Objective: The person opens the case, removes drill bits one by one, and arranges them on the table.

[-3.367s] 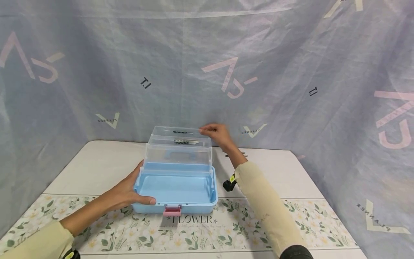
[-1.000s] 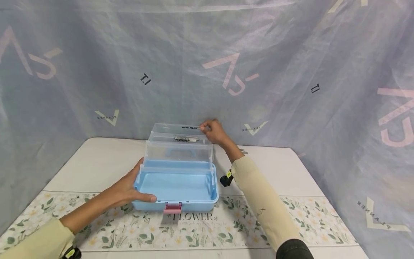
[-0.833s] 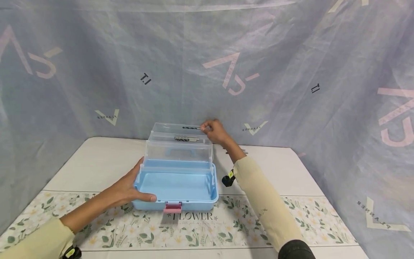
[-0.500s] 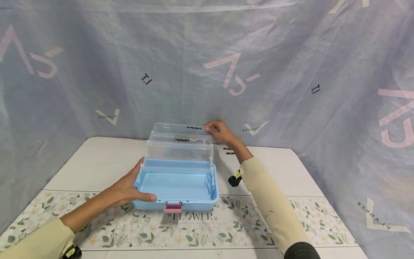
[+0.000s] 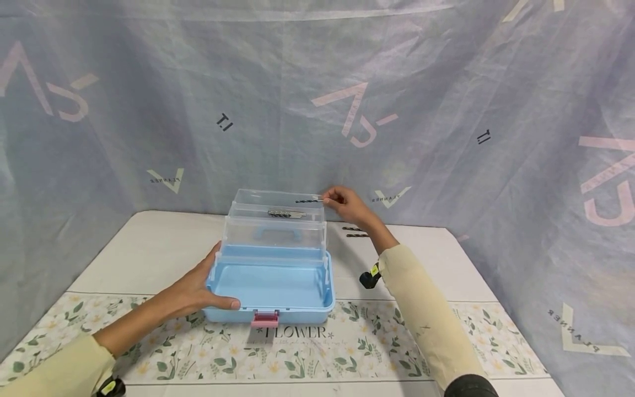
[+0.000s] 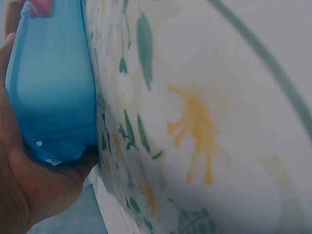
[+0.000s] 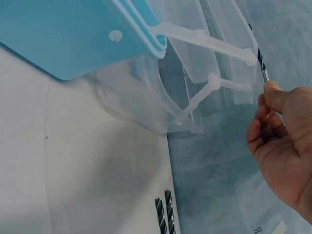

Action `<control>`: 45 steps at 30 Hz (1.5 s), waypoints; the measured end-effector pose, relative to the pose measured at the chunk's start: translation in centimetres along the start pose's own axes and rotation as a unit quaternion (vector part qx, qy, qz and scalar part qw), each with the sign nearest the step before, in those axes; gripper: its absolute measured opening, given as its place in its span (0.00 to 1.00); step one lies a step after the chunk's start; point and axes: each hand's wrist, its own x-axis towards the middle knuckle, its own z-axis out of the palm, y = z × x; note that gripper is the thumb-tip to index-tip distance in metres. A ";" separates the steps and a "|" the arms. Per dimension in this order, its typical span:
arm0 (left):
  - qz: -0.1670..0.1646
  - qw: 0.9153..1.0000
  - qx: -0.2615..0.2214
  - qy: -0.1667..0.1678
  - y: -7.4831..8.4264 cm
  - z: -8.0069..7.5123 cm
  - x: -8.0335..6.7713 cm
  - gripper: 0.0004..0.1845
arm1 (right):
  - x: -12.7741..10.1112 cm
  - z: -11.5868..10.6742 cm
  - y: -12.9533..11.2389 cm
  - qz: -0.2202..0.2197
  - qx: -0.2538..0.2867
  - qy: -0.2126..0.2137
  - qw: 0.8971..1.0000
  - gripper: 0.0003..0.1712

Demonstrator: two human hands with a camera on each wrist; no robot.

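Head view: we see the right hand (image 5: 348,205) pinching a drill bit (image 5: 310,201) by its plain end, at the right end of the top clear tray (image 5: 265,196); several more bits (image 5: 281,214) lie in the tray below. The left hand (image 5: 199,289) grips the blue box (image 5: 303,316), thumb over its front rim. In the left wrist view, we find that hand wrapped round the box's end, above the flower-printed table cover (image 6: 239,83). In the right wrist view, we see thumb and fingertips clasping the bit's shank, with two other bits (image 7: 160,214) lying on the cover.
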 end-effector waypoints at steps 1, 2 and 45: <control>-0.001 1.000 -0.001 0.000 0.0 0.0 0.0 0.87 | -0.1 0.0 0.2 0.001 0.005 0.003 1.000 0.14; -0.003 1.000 -0.002 -0.002 0.0 0.0 0.0 0.87 | -0.2 -0.1 0.3 -0.001 0.009 0.006 1.000 0.14; 0.005 1.000 0.002 -0.007 -0.1 -0.3 -0.1 0.86 | -4.7 -4.8 6.2 0.069 0.086 0.006 0.994 0.22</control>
